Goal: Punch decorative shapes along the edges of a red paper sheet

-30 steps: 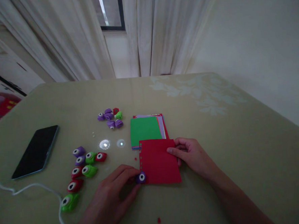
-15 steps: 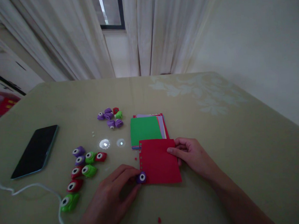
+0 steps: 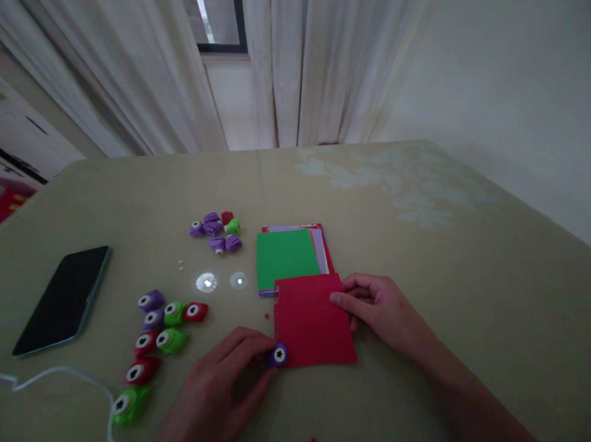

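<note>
Almost nothing is changing since a second ago: the left hand point(image 3: 220, 385) is still pinching the purple punch point(image 3: 278, 355) at the red paper's point(image 3: 314, 320) lower-left corner, while the right hand point(image 3: 381, 306) keeps gripping that paper's right edge.

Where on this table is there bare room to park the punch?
Bare table lies right of the right hand and behind the paper stack. Crowded: left hand with purple punch at the red sheet, loose punches, phone.

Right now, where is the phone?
In the head view the phone lies flat at the table's far left, left of the coloured punches, with a white cable just in front of it.
</note>
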The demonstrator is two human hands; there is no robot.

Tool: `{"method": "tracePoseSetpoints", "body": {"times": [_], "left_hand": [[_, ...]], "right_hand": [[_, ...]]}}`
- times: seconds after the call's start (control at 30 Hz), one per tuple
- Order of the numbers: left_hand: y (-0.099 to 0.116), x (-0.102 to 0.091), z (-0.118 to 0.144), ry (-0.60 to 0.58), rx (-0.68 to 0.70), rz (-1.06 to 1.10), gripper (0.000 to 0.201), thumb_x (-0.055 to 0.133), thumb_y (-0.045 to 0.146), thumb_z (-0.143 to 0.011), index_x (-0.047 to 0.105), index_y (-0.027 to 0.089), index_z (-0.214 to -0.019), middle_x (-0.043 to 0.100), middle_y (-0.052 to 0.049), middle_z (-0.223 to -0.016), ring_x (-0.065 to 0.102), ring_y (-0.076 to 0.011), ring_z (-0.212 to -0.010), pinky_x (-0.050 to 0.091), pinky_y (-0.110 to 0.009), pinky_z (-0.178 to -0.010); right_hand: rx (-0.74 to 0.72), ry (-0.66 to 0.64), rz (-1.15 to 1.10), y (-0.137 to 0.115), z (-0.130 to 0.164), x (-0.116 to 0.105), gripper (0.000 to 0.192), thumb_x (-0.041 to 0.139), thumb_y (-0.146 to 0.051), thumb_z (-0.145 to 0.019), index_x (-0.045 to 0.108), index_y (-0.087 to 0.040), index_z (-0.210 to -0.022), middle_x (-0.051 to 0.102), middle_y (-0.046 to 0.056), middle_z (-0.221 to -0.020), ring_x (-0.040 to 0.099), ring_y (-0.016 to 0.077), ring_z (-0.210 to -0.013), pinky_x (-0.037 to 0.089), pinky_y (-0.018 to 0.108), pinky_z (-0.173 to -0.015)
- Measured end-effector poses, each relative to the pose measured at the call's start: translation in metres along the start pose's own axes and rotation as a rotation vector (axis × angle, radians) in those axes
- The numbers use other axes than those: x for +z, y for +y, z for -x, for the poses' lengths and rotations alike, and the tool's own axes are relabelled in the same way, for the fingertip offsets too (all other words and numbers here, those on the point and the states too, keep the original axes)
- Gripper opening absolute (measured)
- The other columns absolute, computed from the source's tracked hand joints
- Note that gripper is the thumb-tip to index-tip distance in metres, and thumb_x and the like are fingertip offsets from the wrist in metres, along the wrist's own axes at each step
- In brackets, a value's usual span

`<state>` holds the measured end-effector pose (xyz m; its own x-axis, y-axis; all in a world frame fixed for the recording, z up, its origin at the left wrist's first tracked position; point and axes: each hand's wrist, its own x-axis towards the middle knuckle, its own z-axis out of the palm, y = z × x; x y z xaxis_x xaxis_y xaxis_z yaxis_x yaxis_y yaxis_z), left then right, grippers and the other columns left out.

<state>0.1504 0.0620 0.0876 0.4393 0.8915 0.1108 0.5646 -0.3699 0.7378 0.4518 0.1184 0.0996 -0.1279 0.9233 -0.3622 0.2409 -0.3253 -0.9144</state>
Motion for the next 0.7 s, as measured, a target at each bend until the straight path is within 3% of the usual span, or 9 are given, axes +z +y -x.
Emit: {"method": "tracePoseSetpoints", "body": {"times": [0.1, 0.23, 0.3, 0.47, 0.7], "left_hand": [[0.0, 0.0, 0.0, -0.005, 0.008, 0.003, 0.028, 0.066, 0.018, -0.102, 0.069, 0.034, -0.125, 0.078, 0.002, -0.116, 0.078, -0.0176, -0.101, 0.065, -0.027, -0.088], [0.001, -0.001, 0.0, -0.005, -0.001, 0.015, 0.027, 0.066, 0.018, -0.102, 0.069, 0.034, -0.123, 0.077, 0.001, -0.116, 0.078, -0.0186, -0.101, 0.066, -0.029, -0.089], [0.002, -0.002, 0.0, -0.019, -0.015, 0.017, 0.025, 0.066, 0.02, -0.102, 0.068, 0.034, -0.123, 0.077, 0.0, -0.117, 0.078, -0.0195, -0.101, 0.066, -0.03, -0.089], [0.001, -0.002, 0.003, -0.062, -0.044, 0.007, 0.029, 0.067, 0.02, -0.102, 0.066, 0.037, -0.126, 0.076, 0.002, -0.12, 0.077, -0.02, -0.104, 0.066, -0.031, -0.091], [0.002, -0.003, 0.003, -0.049, -0.055, 0.024, 0.034, 0.068, 0.017, -0.097, 0.069, 0.034, -0.127, 0.077, -0.002, -0.123, 0.077, -0.0227, -0.107, 0.065, -0.036, -0.094]], "right_hand": [[-0.005, 0.083, 0.141, -0.002, 0.003, -0.004, 0.045, 0.08, -0.063, -0.084, 0.073, -0.019, -0.092, 0.073, 0.004, -0.072, 0.062, 0.0158, -0.052, 0.046, 0.027, -0.049], [-0.11, 0.294, 0.389, -0.007, 0.007, -0.011, 0.042, 0.081, -0.061, -0.084, 0.075, -0.021, -0.091, 0.068, 0.004, -0.064, 0.056, 0.0177, -0.053, 0.041, 0.03, -0.049], [-0.152, 0.313, 0.419, -0.008, 0.008, -0.011, 0.038, 0.08, -0.059, -0.085, 0.075, -0.021, -0.09, 0.067, 0.003, -0.063, 0.055, 0.0182, -0.054, 0.04, 0.03, -0.051], [-0.171, 0.154, 0.346, -0.01, 0.015, 0.004, 0.029, 0.078, -0.051, -0.09, 0.075, -0.023, -0.086, 0.068, 0.003, -0.067, 0.054, 0.0172, -0.058, 0.039, 0.029, -0.053], [-0.044, -0.149, 0.24, -0.019, 0.022, 0.027, 0.034, 0.081, -0.052, -0.089, 0.072, -0.02, -0.082, 0.065, 0.001, -0.069, 0.053, 0.0144, -0.062, 0.038, 0.025, -0.055]]}}
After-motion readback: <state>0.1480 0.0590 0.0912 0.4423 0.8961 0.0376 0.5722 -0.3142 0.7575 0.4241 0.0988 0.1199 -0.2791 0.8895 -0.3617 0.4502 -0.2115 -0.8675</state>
